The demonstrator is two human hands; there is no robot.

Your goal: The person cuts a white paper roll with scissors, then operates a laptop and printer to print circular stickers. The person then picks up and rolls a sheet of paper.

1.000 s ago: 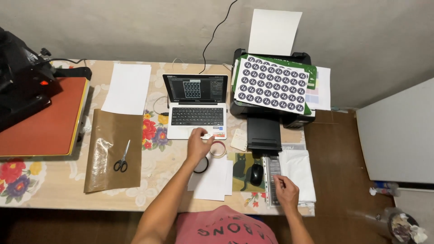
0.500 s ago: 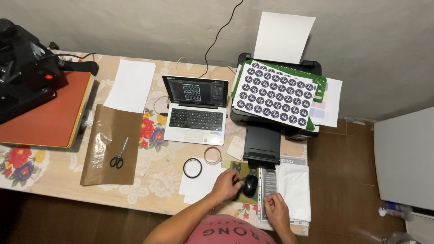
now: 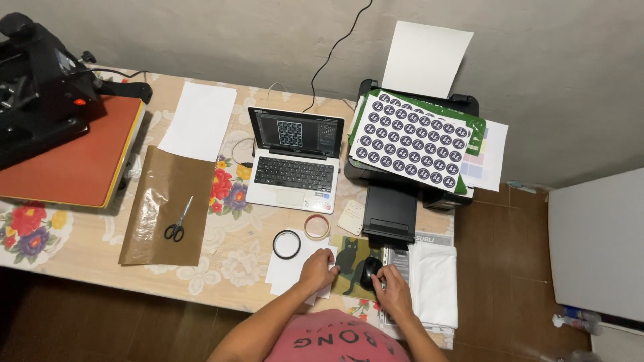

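Both hands have swapped places since half a second ago: back then the left hand covered the mouse, and now the right hand [image 3: 391, 292] does. Its fingers curl down over the small black computer mouse [image 3: 369, 272], which sits on a green mouse pad with a black cat picture [image 3: 347, 260]. The left hand [image 3: 317, 269] now lies on the white paper sheets [image 3: 285, 269], fingers bent and pressing, gripping nothing. Near it on the table [image 3: 80, 245] are a black ring [image 3: 286, 244] and a tan tape roll [image 3: 316, 226]. Farther off stands the open silver laptop [image 3: 295, 167].
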